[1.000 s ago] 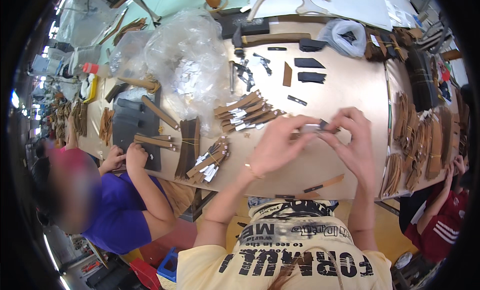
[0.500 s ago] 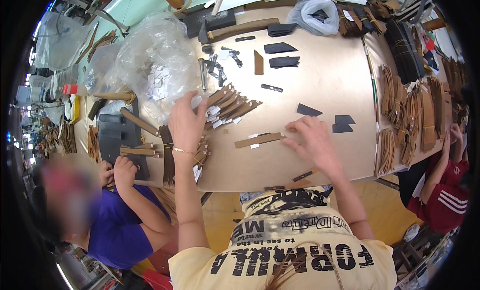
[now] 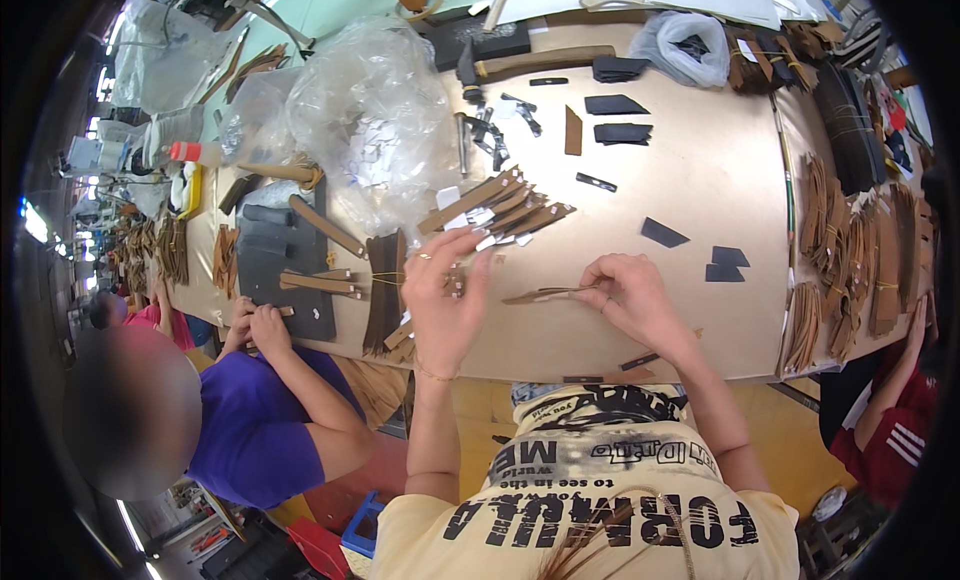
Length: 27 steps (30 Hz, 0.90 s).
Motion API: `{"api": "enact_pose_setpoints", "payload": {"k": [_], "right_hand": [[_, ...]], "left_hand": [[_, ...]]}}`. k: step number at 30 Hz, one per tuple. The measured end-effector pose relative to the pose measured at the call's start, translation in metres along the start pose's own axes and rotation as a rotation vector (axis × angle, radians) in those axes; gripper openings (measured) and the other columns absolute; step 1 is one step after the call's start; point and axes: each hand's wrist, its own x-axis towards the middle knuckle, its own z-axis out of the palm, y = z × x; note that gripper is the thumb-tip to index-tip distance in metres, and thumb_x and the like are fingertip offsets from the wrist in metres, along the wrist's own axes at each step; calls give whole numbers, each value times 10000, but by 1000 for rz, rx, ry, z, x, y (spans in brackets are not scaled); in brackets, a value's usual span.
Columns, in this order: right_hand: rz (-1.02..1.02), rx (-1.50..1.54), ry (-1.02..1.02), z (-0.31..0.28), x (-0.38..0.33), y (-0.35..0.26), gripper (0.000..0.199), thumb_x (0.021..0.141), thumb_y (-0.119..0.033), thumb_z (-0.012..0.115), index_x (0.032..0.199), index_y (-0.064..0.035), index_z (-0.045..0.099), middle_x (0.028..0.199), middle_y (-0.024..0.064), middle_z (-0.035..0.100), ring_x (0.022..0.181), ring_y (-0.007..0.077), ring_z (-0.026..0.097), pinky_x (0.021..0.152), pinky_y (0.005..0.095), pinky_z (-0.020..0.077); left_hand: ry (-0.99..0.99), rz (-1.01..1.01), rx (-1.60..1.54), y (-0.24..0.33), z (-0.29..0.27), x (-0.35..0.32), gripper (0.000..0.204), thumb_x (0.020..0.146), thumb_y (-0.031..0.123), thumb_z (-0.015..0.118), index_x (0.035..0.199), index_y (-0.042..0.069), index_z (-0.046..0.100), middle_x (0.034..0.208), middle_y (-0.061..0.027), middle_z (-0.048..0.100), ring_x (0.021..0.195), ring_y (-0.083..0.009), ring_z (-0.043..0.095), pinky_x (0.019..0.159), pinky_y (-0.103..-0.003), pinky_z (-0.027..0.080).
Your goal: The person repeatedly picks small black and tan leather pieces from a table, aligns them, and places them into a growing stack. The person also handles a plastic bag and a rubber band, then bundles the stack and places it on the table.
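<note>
My right hand (image 3: pixel 632 298) pinches the end of a thin brown leather strip (image 3: pixel 540 295), which is seen nearly edge-on just over the table. My left hand (image 3: pixel 442 295) is raised with fingers apart, and I see nothing in it. Right beyond its fingertips lies a fanned pile of brown strips (image 3: pixel 490 202) with small white tags on their ends. A loose white tag (image 3: pixel 447 197) sits at the pile's left side. Partly behind my left wrist are more tagged strips (image 3: pixel 400 335) and a banded dark brown bundle (image 3: pixel 383 280).
A clear plastic bag of white tags (image 3: pixel 375 145) stands at the back left, near a hammer (image 3: pixel 540 62). Black pieces (image 3: pixel 664 232) lie to the right, with banded brown bundles (image 3: pixel 825 215) farther out. A co-worker's hands (image 3: pixel 262 325) work at the left over a dark board (image 3: pixel 310 220).
My left hand has drawn back from the fanned pile toward me. My right hand has picked the brown strip up and tilted it. The whole view has shifted a little.
</note>
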Motion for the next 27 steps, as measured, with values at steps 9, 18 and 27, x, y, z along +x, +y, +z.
{"api": "enact_pose_setpoints", "payload": {"k": [9, 18, 27], "right_hand": [[19, 275, -35, 7, 98, -32, 150, 827, -104, 769, 870, 8, 679, 724, 12, 663, 649, 89, 571, 642, 256, 497], [-79, -366, 294, 34, 125, -12, 335, 808, -285, 767, 1066, -87, 689, 983, 79, 654, 957, 256, 613, 823, 413, 410], [26, -177, 480, -7, 48, 7, 233, 837, -171, 741, 1042, -73, 689, 1056, 85, 624, 914, 252, 606, 828, 370, 442]], "left_hand": [[422, -144, -46, -37, -75, 10, 124, 911, 66, 663, 1002, -10, 702, 1041, -112, 711, 1001, -196, 646, 936, -328, 473], [383, -95, 56, -90, -64, 47, 144, 894, 94, 675, 987, -11, 706, 978, -118, 707, 952, -226, 661, 911, -338, 471], [20, -130, 429, -199, -35, 139, 336, 807, 270, 742, 1056, 46, 716, 956, -185, 708, 931, -342, 674, 840, -418, 512]]}}
